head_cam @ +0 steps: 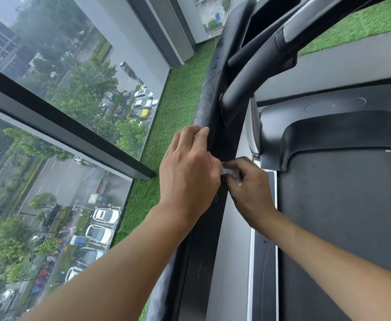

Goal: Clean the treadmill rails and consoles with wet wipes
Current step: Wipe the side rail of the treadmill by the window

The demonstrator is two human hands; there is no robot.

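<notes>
The treadmill's black left side rail runs from the bottom centre up toward the console at the top. My left hand rests on the rail's outer edge, fingers curled over it. Just to its right, my right hand pinches a small crumpled wet wipe against the rail's inner side. Most of the wipe is hidden by both hands.
A black handlebar arm branches off the rail above my hands. The dark running belt and motor cover lie to the right. Green artificial turf and large floor-level windows are on the left.
</notes>
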